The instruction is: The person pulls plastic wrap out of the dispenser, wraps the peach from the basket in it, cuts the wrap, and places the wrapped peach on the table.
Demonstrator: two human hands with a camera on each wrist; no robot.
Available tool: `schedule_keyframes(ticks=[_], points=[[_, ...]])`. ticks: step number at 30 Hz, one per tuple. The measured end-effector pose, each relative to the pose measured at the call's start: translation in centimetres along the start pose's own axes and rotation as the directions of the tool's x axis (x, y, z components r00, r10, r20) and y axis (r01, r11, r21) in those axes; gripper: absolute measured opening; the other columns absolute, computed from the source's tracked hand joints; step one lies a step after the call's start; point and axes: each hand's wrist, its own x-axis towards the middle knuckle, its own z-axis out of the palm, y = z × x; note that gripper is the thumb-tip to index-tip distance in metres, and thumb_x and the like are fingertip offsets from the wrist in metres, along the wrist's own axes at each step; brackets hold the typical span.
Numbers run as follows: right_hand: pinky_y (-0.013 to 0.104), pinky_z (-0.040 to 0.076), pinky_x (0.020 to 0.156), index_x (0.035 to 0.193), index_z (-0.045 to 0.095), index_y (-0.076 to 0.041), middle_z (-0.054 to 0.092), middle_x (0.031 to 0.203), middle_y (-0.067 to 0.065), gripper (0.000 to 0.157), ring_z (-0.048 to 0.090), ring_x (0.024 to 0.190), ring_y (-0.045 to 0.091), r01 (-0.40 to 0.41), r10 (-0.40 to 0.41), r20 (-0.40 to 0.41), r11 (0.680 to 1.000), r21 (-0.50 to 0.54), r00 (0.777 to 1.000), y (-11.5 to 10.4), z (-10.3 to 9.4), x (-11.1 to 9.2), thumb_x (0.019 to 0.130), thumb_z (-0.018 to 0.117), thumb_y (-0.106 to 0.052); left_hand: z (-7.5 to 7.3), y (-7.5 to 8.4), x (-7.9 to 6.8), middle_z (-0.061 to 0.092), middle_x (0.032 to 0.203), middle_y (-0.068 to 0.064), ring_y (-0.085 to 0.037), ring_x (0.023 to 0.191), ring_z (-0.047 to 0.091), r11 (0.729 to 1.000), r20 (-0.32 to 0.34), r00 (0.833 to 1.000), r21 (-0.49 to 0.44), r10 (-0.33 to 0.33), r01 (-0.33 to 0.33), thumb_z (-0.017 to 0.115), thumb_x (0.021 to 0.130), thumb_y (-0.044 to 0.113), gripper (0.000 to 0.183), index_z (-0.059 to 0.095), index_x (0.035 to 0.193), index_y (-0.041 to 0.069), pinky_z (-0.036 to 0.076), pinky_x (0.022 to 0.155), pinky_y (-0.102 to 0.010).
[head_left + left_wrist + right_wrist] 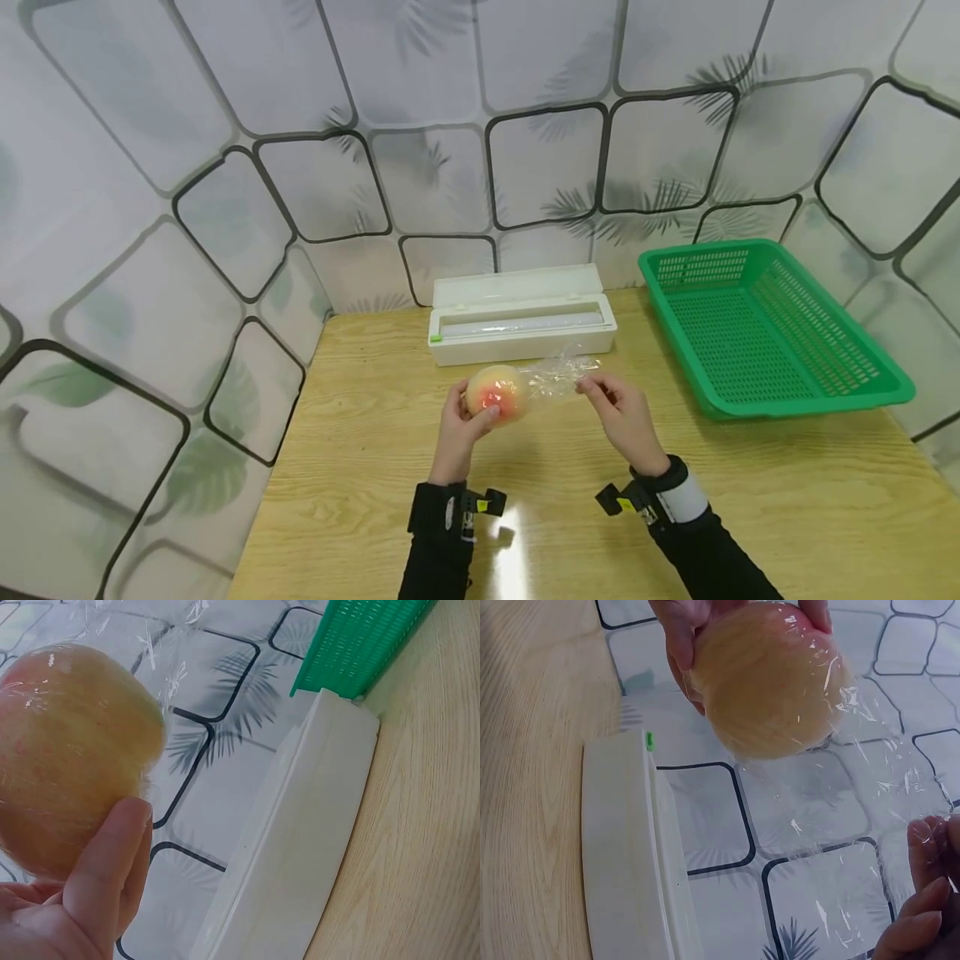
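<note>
A yellow and pink peach [498,393] is held up over the table in my left hand [459,433], the thumb across its front and the fingers behind. Clear plastic wrap [558,373] covers the fruit, glossy and creased, and a loose length stretches off its right side. My right hand [624,417] pinches the far end of that wrap between thumb and fingertips. In the right wrist view the sheet [889,776] spans the gap from the peach [772,682] to the right fingertips [922,832]. The left wrist view shows the left fingers [105,862] under the wrapped peach [75,750].
Behind the hands stands a white wrap dispenser box [525,340], lid raised, a roll [525,325] inside and a small green piece [436,338] at its left front. A green perforated basket [780,408] sits at the right on the wooden table [360,467]. A patterned curtain [427,183] hangs behind.
</note>
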Motion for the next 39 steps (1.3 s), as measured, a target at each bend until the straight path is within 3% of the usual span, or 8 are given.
schedule_keyframes(ticks=[6,10,15,20,24,28,32,39], points=[[0.019,0.031,0.046,0.080,0.059,0.010,0.058,0.071,0.016,0.010,0.033,0.049,0.005,-0.014,0.012,-0.108,1.000,-0.015,0.994,0.3,-0.3,0.5,0.085,0.050,0.008,0.0,0.4,0.0,0.049,0.112,-0.015,-0.019,0.095,0.053,0.998,-0.026,1.000,-0.060,0.017,-0.018,0.061,0.076,0.007,0.056,0.035,0.125,-0.001,0.048,0.075,-0.032],[0.020,0.031,0.046,0.081,0.059,0.009,0.058,0.073,0.020,0.012,0.033,0.048,0.005,-0.027,0.029,-0.131,0.999,0.018,0.991,1.6,-0.5,0.6,0.086,0.049,0.007,0.2,0.8,0.0,0.049,0.110,-0.014,-0.018,0.094,0.054,0.996,-0.029,0.999,-0.076,0.039,-0.041,0.063,0.074,0.008,0.059,0.034,0.125,-0.002,0.048,0.074,-0.030],[0.020,0.032,0.046,0.089,0.062,0.005,0.057,0.077,0.011,0.012,0.037,0.053,0.007,-0.043,0.045,-0.126,0.999,0.020,0.991,4.0,-0.7,1.0,0.087,0.050,0.003,-0.1,0.8,0.0,0.049,0.109,-0.013,-0.017,0.093,0.054,0.997,-0.038,0.998,-0.058,0.050,-0.052,0.063,0.075,0.008,0.058,0.035,0.125,-0.002,0.048,0.074,-0.030],[0.021,0.031,0.053,0.097,0.064,0.002,0.053,0.081,0.008,0.020,0.040,0.066,0.014,0.086,-0.095,-0.048,0.982,-0.167,0.994,4.8,-1.1,1.9,0.077,0.063,0.007,-0.6,0.5,-0.1,0.050,0.109,-0.014,-0.019,0.094,0.053,0.998,-0.023,0.998,-0.037,0.051,-0.052,0.062,0.076,0.004,0.054,0.037,0.124,-0.002,0.048,0.074,-0.031],[0.024,0.029,0.054,0.088,0.066,0.003,0.052,0.089,0.013,0.017,0.044,0.074,0.020,0.147,-0.143,0.035,0.965,-0.215,0.989,5.2,-1.2,2.3,0.072,0.066,0.009,-0.8,0.2,-0.1,0.049,0.111,-0.014,-0.020,0.096,0.052,0.999,0.027,0.999,0.003,0.041,-0.041,0.063,0.077,0.004,0.055,0.038,0.125,0.001,0.047,0.077,-0.032],[0.023,0.031,0.058,0.078,0.065,0.005,0.051,0.086,0.016,0.009,0.047,0.077,0.023,0.134,-0.144,-0.035,0.970,-0.201,0.989,5.3,-1.2,2.5,0.072,0.065,0.011,-1.0,-0.1,-0.2,0.049,0.111,-0.015,-0.020,0.097,0.051,0.998,0.095,0.994,0.032,0.046,-0.050,0.064,0.077,0.005,0.058,0.037,0.128,0.000,0.046,0.078,-0.032],[0.019,0.032,0.056,0.078,0.064,0.005,0.051,0.082,0.015,0.006,0.044,0.069,0.017,0.114,-0.136,-0.096,0.972,-0.206,0.986,5.2,-1.1,2.8,0.075,0.063,0.009,-1.0,-0.2,-0.3,0.049,0.111,-0.015,-0.020,0.097,0.051,0.998,0.128,0.990,0.035,0.054,-0.059,0.064,0.077,0.005,0.059,0.035,0.128,-0.001,0.046,0.079,-0.031],[0.018,0.034,0.046,0.085,0.064,0.005,0.058,0.071,0.010,0.013,0.042,0.055,0.009,-0.030,0.013,-0.130,0.991,-0.128,0.991,4.8,-0.7,2.1,0.087,0.054,-0.003,-1.0,-0.2,-0.3,0.048,0.111,-0.016,-0.020,0.097,0.050,0.998,-0.002,0.998,0.038,0.057,-0.057,0.063,0.076,0.002,0.058,0.036,0.127,-0.001,0.045,0.078,-0.029]])
